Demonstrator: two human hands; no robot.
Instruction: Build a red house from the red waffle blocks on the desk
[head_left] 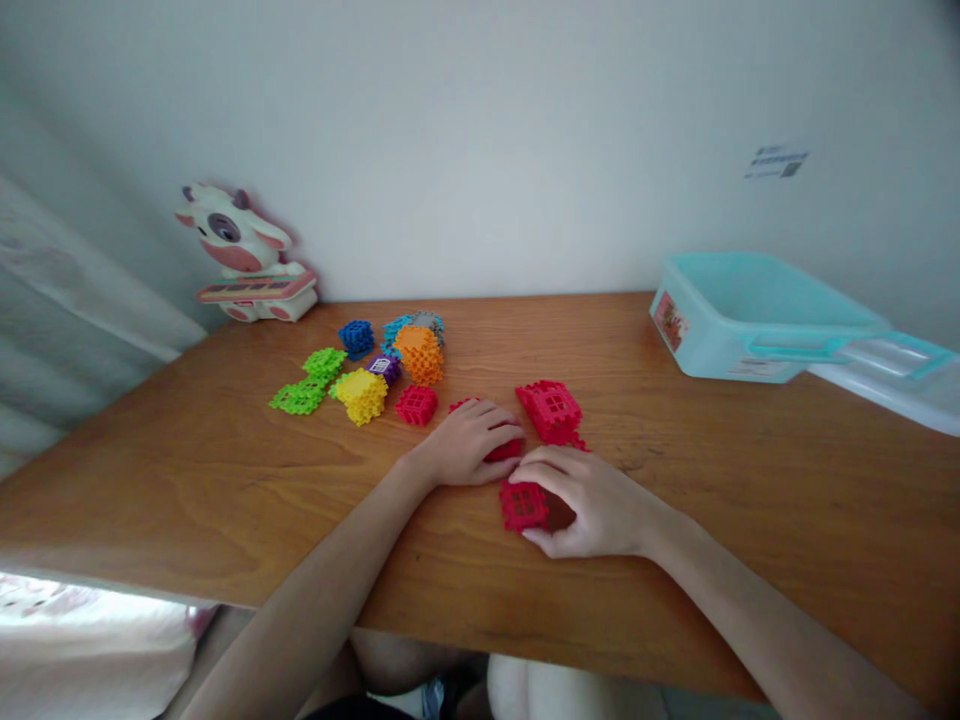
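Note:
My right hand [592,500] grips a red window-grid building block [523,506] between thumb and fingers, near the front of the wooden table. Just left of it, my left hand [476,440] curls over more red blocks [504,451], which its fingers partly cover. Beyond my right hand lies a larger group of red blocks [551,408]. A separate red block [417,405] sits to the left of my left hand, apart from it.
Piled at the left are yellow [362,395], orange [420,354], green [300,396], purple [385,368] and dark blue blocks [356,338]. A cow toy piano [247,260] stands at the back left. At the right is a light-blue bin [765,337] beside a translucent lid [900,385].

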